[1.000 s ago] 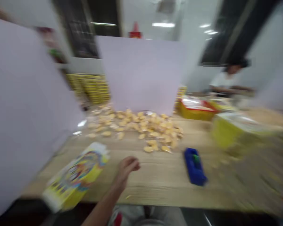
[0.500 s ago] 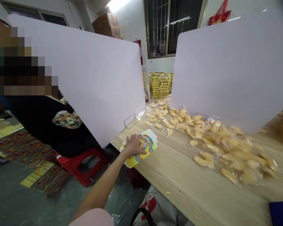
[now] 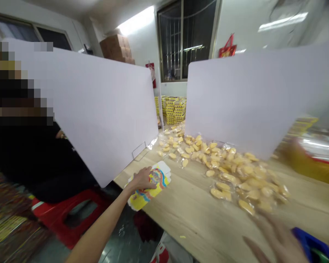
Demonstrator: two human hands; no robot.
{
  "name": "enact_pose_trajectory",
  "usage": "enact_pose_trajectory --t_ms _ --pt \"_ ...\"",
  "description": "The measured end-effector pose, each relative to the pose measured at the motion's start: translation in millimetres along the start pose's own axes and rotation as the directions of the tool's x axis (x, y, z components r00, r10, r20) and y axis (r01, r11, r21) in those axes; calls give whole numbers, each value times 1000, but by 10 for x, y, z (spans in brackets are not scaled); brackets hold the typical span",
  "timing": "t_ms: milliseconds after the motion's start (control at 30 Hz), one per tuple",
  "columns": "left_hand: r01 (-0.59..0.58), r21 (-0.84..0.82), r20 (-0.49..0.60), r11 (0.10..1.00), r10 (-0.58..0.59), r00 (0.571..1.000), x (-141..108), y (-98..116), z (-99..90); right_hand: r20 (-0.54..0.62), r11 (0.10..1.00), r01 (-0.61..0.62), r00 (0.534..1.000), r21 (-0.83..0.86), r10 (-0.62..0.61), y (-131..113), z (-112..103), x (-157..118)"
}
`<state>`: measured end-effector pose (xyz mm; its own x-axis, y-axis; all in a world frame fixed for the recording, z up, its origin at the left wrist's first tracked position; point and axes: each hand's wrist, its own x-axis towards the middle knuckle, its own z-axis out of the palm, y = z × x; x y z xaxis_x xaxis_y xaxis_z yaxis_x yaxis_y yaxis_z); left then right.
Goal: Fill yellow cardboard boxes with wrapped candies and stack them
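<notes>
My left hand (image 3: pixel 143 179) rests on a yellow, white and blue printed carton stack (image 3: pixel 160 177) that lies flat at the table's left edge. Its fingers look pressed together on top of the cartons. Low on the right, my right hand (image 3: pixel 276 237) is blurred, with its fingers spread and nothing in them. It hovers beside a blue object (image 3: pixel 312 243) with something green in it. Just beyond that hand spreads a heap of clear-wrapped yellow pieces (image 3: pixel 246 175), which reaches back between the two white panels.
White panels stand at the left (image 3: pixel 106 109) and right (image 3: pixel 235 98) of the wooden table (image 3: pixel 186 204). A person in black sits at the left by a red stool (image 3: pixel 68 215). Yellow boxes (image 3: pixel 175 109) are stacked behind. A yellow container (image 3: pixel 312 164) stands right.
My right hand has come into view at the lower right. The view has turned right and up, showing more of the yellow container and blue object. My left hand stays on the cartons.
</notes>
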<state>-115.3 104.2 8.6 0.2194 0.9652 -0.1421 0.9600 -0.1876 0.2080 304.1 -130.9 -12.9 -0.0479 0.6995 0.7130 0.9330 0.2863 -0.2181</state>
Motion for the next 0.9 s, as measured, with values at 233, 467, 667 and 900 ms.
enact_pose_trajectory --t_ms 233,467,667,900 --pt "-49 -148 -201 988 19 979 -11 1 -333 104 962 -47 994 269 19 -340 702 -88" --pt "-457 -452 -399 766 285 872 -385 649 -203 603 34 -634 750 773 272 -1060 952 450" --pt "-598 -411 -357 688 482 800 -714 1390 481 595 -89 -607 723 790 351 -1153 956 449" --pt "-658 40 -538 752 571 620 -805 1699 745 -96 758 -424 841 496 533 -810 565 154"
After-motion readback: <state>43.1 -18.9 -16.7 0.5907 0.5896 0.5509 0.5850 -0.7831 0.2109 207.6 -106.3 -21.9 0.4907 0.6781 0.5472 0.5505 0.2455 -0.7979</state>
